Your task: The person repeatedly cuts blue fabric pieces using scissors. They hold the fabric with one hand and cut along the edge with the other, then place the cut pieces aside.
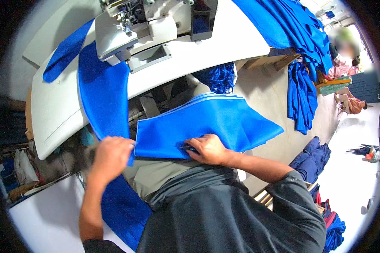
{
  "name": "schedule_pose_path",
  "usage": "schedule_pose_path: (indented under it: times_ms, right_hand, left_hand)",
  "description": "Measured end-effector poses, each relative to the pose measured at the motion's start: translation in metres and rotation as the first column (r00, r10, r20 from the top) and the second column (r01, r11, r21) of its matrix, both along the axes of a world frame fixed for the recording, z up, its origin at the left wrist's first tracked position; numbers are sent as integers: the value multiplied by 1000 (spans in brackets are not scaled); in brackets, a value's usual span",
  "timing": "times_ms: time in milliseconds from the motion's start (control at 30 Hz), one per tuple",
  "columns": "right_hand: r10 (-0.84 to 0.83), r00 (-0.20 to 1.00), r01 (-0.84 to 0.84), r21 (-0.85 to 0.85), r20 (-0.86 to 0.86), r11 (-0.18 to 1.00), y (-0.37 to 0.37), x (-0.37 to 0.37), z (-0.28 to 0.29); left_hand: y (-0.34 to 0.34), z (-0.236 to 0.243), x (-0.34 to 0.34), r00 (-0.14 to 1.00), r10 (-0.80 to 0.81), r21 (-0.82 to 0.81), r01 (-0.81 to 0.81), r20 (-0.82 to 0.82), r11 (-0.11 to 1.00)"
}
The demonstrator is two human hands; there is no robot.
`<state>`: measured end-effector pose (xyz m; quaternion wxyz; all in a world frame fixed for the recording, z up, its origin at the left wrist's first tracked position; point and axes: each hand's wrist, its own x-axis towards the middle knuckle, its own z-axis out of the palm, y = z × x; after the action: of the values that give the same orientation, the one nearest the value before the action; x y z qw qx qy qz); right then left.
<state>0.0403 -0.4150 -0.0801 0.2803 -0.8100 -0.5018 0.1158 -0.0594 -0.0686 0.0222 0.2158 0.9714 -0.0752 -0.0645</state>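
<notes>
Several blue fabric panels (202, 122) with pale edges lie stacked across my lap. At the left end of this stack, my left hand (110, 158) is closed, pinching blue cloth between thumb and fingers; it is slightly blurred. My right hand (207, 149) rests on the stack's near side, its fingers curled round a small dark tool (190, 148), mostly hidden, whose kind I cannot make out. A long blue fabric strip (105, 92) runs from under the sewing machine (143, 25) over the table edge, passing behind my left hand.
The machine stands on a white table (198, 55), where another blue piece (67, 52) lies at left. Blue scraps (217, 78) fill a bag below. A large blue cloth heap (291, 29) hangs at far right. Dark blue bundles (312, 156) lie on the floor; people sit beyond.
</notes>
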Motion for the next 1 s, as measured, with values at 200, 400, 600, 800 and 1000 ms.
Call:
schedule_pose_path:
  times_ms: [200,400,600,800,1000]
  right_hand:
    - [-69,998,69,25,-4,997,3,-1,-1]
    - [-188,981,189,28,-41,982,5,-6,-13]
    - [-353,877,408,115,-325,906,10,-6,-1]
    - [-313,894,388,208,-321,898,14,-9,-10]
    - [-513,852,521,68,-103,851,-82,-16,-9]
  left_hand:
    - [-109,-65,2,996,-86,-99,89,30,991]
    - [-130,-131,-6,983,171,-202,-180,-62,963]
    - [-145,-134,-9,990,134,-247,-117,50,962]
    - [-164,-159,-3,996,93,-165,-91,4,982]
    - [-163,-184,-1,978,200,-47,-202,-50,978]
